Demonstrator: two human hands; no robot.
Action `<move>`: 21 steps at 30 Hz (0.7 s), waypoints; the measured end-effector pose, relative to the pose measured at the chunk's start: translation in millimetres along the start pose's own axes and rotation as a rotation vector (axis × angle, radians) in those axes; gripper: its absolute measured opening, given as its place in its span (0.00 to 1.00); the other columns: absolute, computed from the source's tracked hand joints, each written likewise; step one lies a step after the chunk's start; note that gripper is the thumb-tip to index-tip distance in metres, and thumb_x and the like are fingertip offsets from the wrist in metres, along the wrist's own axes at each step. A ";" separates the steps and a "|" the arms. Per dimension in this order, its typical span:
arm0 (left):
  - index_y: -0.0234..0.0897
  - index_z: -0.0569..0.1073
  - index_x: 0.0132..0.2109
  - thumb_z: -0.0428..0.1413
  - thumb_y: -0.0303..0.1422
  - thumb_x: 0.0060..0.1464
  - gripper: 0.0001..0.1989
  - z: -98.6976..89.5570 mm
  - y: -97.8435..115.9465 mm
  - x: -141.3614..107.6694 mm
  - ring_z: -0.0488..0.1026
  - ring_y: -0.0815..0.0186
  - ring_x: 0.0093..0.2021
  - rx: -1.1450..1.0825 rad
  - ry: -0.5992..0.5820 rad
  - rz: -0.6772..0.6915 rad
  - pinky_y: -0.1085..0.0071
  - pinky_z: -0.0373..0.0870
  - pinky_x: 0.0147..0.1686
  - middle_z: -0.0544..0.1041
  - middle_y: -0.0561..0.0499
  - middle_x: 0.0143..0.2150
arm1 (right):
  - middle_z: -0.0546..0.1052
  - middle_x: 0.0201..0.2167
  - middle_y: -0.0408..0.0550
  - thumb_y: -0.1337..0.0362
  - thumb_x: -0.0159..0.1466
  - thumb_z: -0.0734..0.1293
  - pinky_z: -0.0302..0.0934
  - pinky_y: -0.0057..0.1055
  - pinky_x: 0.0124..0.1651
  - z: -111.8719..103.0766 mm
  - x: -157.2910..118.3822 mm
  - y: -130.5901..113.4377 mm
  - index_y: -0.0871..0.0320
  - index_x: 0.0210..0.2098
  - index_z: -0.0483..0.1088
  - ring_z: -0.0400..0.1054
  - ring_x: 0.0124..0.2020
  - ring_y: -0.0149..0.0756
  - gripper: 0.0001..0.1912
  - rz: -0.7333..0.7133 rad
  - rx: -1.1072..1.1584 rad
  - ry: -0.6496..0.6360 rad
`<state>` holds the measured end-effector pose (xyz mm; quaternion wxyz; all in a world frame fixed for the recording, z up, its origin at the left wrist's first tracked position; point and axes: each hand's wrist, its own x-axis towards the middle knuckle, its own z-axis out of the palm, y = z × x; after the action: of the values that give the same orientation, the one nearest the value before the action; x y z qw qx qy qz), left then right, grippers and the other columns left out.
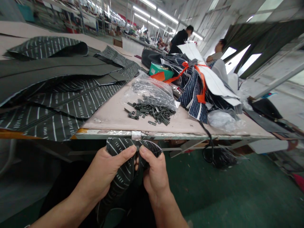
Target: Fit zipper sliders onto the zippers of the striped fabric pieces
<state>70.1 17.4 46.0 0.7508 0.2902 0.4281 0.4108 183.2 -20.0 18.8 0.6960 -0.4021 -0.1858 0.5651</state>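
Note:
Below the table's front edge, a dark fabric piece (122,174) with white printed lettering and dashed lines is stretched between both hands. My left hand (105,166) grips its left part, the thumb pressed on top toward the middle. On the other side, my right hand (155,171) pinches the right part, thumb likewise pointing inward. The two thumbs nearly meet at a narrow gap in the fabric, where some fingertips show from behind. Whatever lies right under the thumb tips is too small to make out. The lower fabric hangs down over my lap.
Small dark metal zipper sliders (154,110) spill from a clear plastic bag (152,90) on the table (109,120). Large printed panels (78,98) lie at left. A heap of navy and white pieces (194,88) with orange strips stands right. Two people are behind.

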 end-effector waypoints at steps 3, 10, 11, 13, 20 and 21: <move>0.37 0.84 0.30 0.77 0.42 0.35 0.17 -5.9 2.3 4.9 0.80 0.64 0.26 0.054 -0.016 0.010 0.73 0.80 0.30 0.86 0.51 0.27 | 0.77 0.21 0.40 0.59 0.57 0.79 0.66 0.25 0.25 -5.2 2.7 -2.6 0.58 0.28 0.78 0.67 0.21 0.29 0.11 -0.059 -0.069 -0.005; 0.40 0.84 0.31 0.69 0.54 0.45 0.20 -49.1 -25.5 -27.1 0.82 0.57 0.30 0.360 -0.078 -0.028 0.71 0.79 0.29 0.86 0.50 0.27 | 0.83 0.42 0.46 0.57 0.66 0.73 0.69 0.33 0.50 -39.4 -23.9 -15.8 0.56 0.49 0.80 0.75 0.44 0.41 0.14 -0.168 -0.557 -0.152; 0.40 0.84 0.29 0.68 0.55 0.46 0.21 -51.4 -30.2 -32.3 0.80 0.58 0.27 0.371 -0.067 -0.031 0.72 0.78 0.27 0.84 0.51 0.25 | 0.83 0.40 0.46 0.57 0.66 0.72 0.70 0.32 0.47 -41.8 -27.6 -14.6 0.56 0.47 0.80 0.75 0.42 0.40 0.13 -0.172 -0.592 -0.122; 0.41 0.83 0.27 0.67 0.55 0.47 0.22 -50.1 -34.8 -38.1 0.80 0.57 0.28 0.358 -0.032 -0.007 0.71 0.79 0.28 0.84 0.52 0.24 | 0.83 0.36 0.45 0.56 0.66 0.71 0.69 0.31 0.41 -41.1 -31.0 -12.6 0.58 0.42 0.81 0.74 0.36 0.39 0.12 -0.197 -0.626 -0.045; 0.38 0.85 0.42 0.66 0.52 0.51 0.22 -24.2 3.0 -5.8 0.84 0.49 0.41 0.385 0.014 0.134 0.68 0.81 0.36 0.88 0.47 0.35 | 0.81 0.32 0.44 0.60 0.64 0.69 0.66 0.33 0.40 -2.2 9.3 -44.7 0.59 0.38 0.79 0.71 0.34 0.39 0.10 -0.372 -0.836 0.027; 0.37 0.85 0.43 0.66 0.52 0.50 0.24 -21.3 9.4 0.8 0.84 0.48 0.43 0.412 0.008 0.161 0.69 0.81 0.35 0.89 0.45 0.37 | 0.80 0.31 0.44 0.60 0.64 0.69 0.65 0.33 0.40 2.5 17.8 -50.5 0.59 0.36 0.79 0.70 0.33 0.39 0.09 -0.418 -0.902 0.032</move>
<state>48.1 24.6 43.2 0.6386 0.4691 0.4815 0.3745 218.8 -4.3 55.7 0.5539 -0.6259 -0.4777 0.2707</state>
